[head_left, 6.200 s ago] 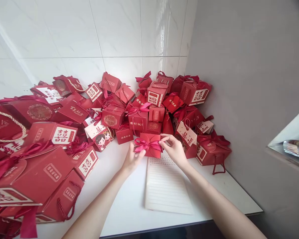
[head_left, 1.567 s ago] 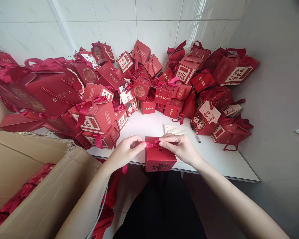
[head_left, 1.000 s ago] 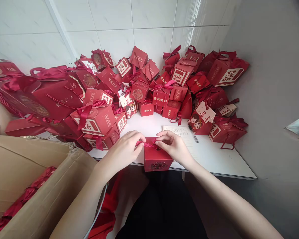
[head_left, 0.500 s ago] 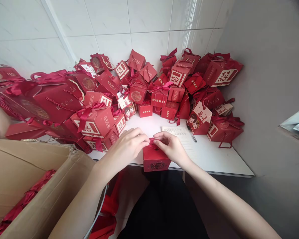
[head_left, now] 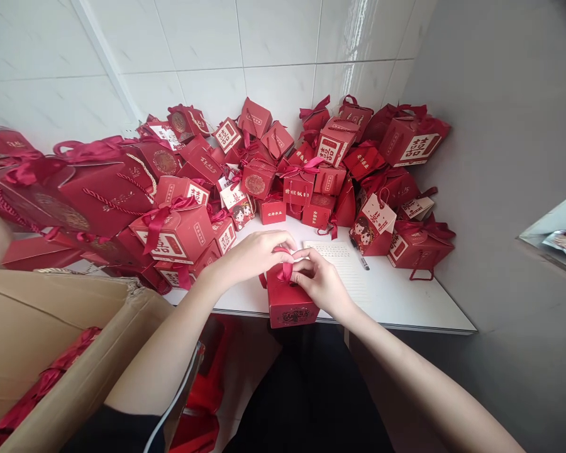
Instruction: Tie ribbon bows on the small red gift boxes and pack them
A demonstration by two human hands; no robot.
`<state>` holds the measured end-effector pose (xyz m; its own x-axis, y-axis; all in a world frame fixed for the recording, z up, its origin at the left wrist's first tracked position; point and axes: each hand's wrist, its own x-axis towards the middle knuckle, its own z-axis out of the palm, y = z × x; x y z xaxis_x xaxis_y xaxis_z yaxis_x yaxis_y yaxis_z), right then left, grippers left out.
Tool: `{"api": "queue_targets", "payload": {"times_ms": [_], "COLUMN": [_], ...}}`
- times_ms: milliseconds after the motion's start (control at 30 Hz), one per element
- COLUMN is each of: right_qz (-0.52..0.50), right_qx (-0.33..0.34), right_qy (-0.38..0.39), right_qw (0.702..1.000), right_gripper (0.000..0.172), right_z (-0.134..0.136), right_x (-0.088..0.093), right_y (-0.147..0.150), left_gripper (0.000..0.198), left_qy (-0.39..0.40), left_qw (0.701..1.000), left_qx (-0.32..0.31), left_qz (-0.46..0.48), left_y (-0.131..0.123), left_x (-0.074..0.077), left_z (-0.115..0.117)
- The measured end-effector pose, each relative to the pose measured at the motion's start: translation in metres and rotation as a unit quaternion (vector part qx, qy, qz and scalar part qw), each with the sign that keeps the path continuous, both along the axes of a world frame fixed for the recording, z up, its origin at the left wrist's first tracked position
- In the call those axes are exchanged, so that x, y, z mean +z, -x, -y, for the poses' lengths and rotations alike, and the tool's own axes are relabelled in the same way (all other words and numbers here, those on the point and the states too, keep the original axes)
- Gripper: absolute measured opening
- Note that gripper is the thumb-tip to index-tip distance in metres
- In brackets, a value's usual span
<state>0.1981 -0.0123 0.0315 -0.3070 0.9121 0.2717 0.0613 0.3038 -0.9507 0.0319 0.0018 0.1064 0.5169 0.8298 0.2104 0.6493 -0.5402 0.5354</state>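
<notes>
With our left hand and right hand we pinch the ribbon above the box, which sits at the near edge of the table, probably so both hands reach it easily

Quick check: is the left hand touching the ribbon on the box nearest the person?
Touching: the head view shows the ribbon rising from the box and pinched in the left hand.
</notes>
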Motion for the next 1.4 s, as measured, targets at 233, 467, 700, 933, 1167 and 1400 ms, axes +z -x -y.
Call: {"api": "queue_targets", "payload": {"times_ms": [233, 467, 700, 933, 1167, 1400], "right_qz": [-0.024, -0.039, -0.044, -0.01, 0.0, 0.005], "right_qx": [-0.002, -0.014, -0.019, -0.047, -0.046, -0.055], "right_qy": [0.028, 0.02, 0.0, -0.022, -0.013, -0.008], "right_qw": [0.999, 0.999, 0.999, 0.999, 0.999, 0.998], "right_gripper": [0.024, 0.026, 0.021, 0.014, 0.015, 0.016], "right_z": [0.002, 0.001, 0.002, 0.001, 0.0, 0.002], "right_x": [-0.001, -0.003, -0.003, -0.004, -0.004, -0.003], "right_y": [0.0, 0.001, 0.001, 0.001, 0.0, 0.0], "left_gripper": [0.013, 0.009, 0.016, 0.016, 0.014, 0.015], "left_qy": [0.095, 0.068, -0.029, -0.016, -0.035, -0.003], "left_qw": [0.983, 0.986, 0.99, 0.987, 0.973, 0.959], "left_qx": [0.013, 0.04, 0.061, 0.088, 0.194, 0.206], "left_qz": [0.159, 0.144, 0.124, 0.133, 0.124, 0.192], "left_y": [0.003, 0.003, 0.007, -0.001, -0.011, -0.013], "left_x": [-0.038, -0.056, -0.06, -0.067, -0.07, -0.071], "left_z": [-0.018, -0.006, 0.019, 0.03, 0.036, 0.038]}}
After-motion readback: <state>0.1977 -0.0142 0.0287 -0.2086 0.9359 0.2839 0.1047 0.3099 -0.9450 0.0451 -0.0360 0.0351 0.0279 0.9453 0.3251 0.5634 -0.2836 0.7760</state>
